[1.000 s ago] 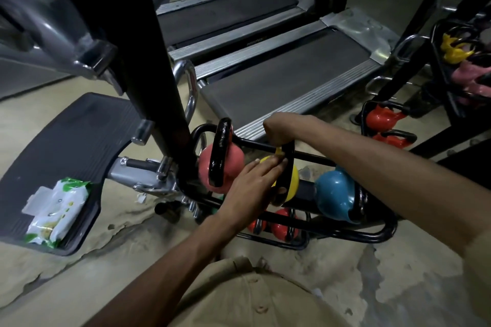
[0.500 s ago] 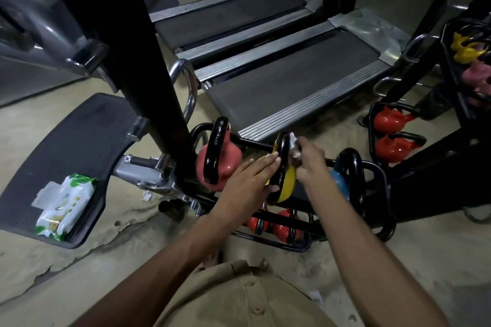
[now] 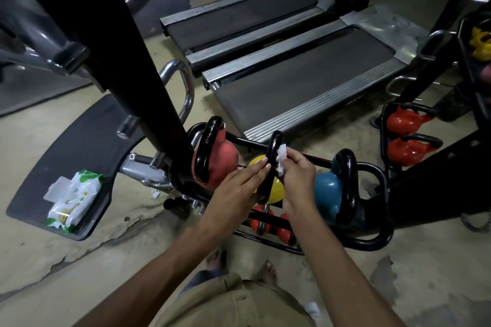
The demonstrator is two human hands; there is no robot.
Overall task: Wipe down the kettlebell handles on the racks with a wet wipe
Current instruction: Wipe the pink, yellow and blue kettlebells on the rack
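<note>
A low black rack (image 3: pixel 372 240) holds a pink kettlebell (image 3: pixel 223 162), a yellow kettlebell (image 3: pixel 275 190) and a blue kettlebell (image 3: pixel 325 190), each with a glossy black handle. My right hand (image 3: pixel 296 175) pinches a white wet wipe (image 3: pixel 281 158) against the right side of the yellow kettlebell's handle (image 3: pixel 272 151). My left hand (image 3: pixel 236 190) lies flat with fingers extended against the left side of that handle and the yellow body. Small red kettlebells (image 3: pixel 261 223) sit on the lower tier, partly hidden by my arms.
A wet wipe pack (image 3: pixel 73 200) lies on a dark footplate (image 3: pixel 66 156) at left. A thick black machine post (image 3: pixel 138 61) stands beside the rack. Two treadmills (image 3: pixel 300 79) lie behind. Another rack with red kettlebells (image 3: pixel 403 133) and a yellow kettlebell (image 3: pixel 481 42) stands at right.
My right hand has slid from the top of the yellow kettlebell's handle down its right side with the wipe. My left hand has stayed on the yellow kettlebell.
</note>
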